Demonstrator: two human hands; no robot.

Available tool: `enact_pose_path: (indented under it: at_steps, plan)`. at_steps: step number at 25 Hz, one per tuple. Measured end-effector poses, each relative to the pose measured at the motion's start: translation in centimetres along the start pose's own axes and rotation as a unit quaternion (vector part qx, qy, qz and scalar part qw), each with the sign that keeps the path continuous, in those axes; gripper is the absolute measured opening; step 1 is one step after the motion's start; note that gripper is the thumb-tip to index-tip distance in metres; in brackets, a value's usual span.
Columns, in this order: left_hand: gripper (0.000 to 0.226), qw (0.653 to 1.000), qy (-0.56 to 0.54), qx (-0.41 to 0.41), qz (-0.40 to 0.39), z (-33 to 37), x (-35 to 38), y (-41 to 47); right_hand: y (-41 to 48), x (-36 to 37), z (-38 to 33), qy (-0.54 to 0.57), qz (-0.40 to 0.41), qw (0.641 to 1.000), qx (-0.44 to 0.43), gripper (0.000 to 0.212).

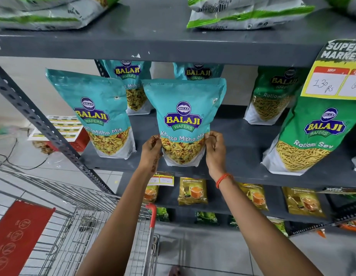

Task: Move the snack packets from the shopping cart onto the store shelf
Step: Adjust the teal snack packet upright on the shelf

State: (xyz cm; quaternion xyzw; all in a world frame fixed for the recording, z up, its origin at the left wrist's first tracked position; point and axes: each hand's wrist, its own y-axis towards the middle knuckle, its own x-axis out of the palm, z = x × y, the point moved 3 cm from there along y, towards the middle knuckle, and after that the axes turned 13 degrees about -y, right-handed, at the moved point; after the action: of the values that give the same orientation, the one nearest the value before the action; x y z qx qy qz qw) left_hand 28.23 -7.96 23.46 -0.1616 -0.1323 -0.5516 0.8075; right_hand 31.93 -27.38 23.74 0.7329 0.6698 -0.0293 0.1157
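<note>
A teal Khatta Mitha Mix packet (183,120) stands upright near the front of the grey middle shelf (237,156). My left hand (152,150) pinches its lower left edge and my right hand (214,148) pinches its lower right edge. Another teal packet (97,114) stands to its left, and two more lean behind. The wire shopping cart (77,226) sits at lower left below my arms; no packets show in the visible part of its basket.
Green Ratlami Sev packets (304,136) stand at the right of the same shelf, under a yellow price tag (332,78). Green-and-white bags lie on the top shelf (249,14). Tea pouches (193,193) fill the lower shelf. A slanted metal brace (43,124) crosses at left.
</note>
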Motion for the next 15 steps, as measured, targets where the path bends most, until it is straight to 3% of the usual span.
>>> enact_pose_path:
  at_steps: [5,8,10,12,15]
  plan:
    - [0.009,0.997,-0.05,0.014,0.054,-0.6,0.1,-0.1,-0.2,-0.4,-0.6,0.016,0.007,1.0,0.014,0.007]
    - [0.04,0.999,-0.026,-0.008,-0.03,-1.7,-0.9,-0.6,-1.1,-0.5,0.0,0.047,-0.089,0.995,0.017,0.037]
    - [0.06,0.993,0.012,-0.048,-0.106,-2.6,-1.4,-1.0,-2.0,-0.2,1.0,-0.002,-0.163,0.986,0.038,0.057]
    - [0.062,0.987,0.062,-0.066,-0.131,-3.0,-1.6,-1.0,-2.4,0.0,2.2,-0.074,-0.178,0.98,0.048,0.062]
    - [0.061,0.986,0.083,-0.072,-0.124,-3.0,-1.8,-0.7,-2.3,0.1,2.7,-0.085,-0.168,0.981,0.056,0.06]
